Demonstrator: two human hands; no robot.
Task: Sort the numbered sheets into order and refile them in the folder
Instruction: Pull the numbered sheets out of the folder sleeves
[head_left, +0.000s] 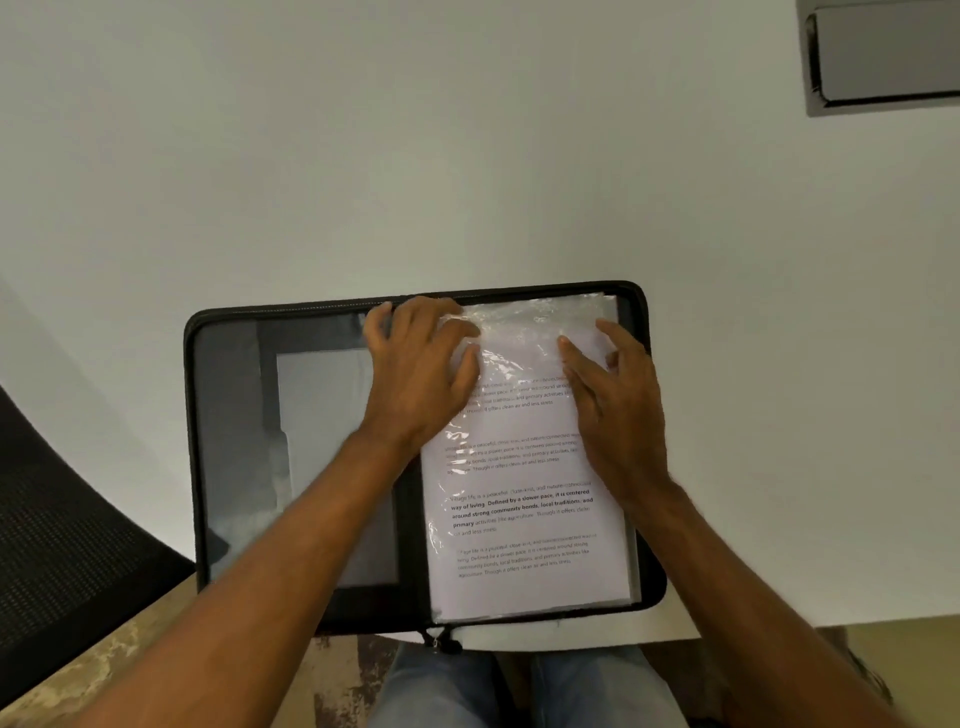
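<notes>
Black zip folder (218, 441) open flat on white table (467, 156), printed sheet in clear plastic sleeve (524, 499) on rt half. Left hand (421, 374) and right hand (618, 410) resting on sleeve top, fingers spread, relaxed, gripping nothing.

I am wearing blue jeans (431, 691), showing at both knees below the desk edge. My forearms are showing bare, with no sleeves, and neither my left hand (421, 374) nor my right hand (618, 405) is wearing anything.
</notes>
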